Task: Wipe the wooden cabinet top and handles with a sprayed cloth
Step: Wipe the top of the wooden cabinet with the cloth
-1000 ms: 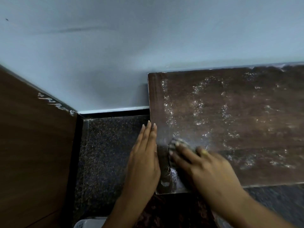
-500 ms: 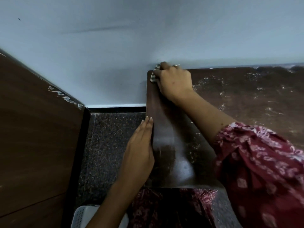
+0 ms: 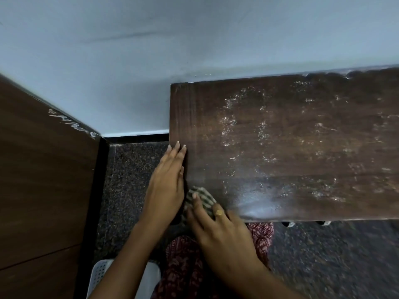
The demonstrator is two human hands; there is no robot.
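Back from the far left corner to the near left corner of the dark wooden cabinet top: striped grey-and-white cloth, pinned flat under the right hand, fingers spread over it, not curled. Left hand unmoved, open and flat against the top's left edge, holding nothing. White spray flecks across the unwiped wood. Beyond, pale blue wall, speckled dark floor.
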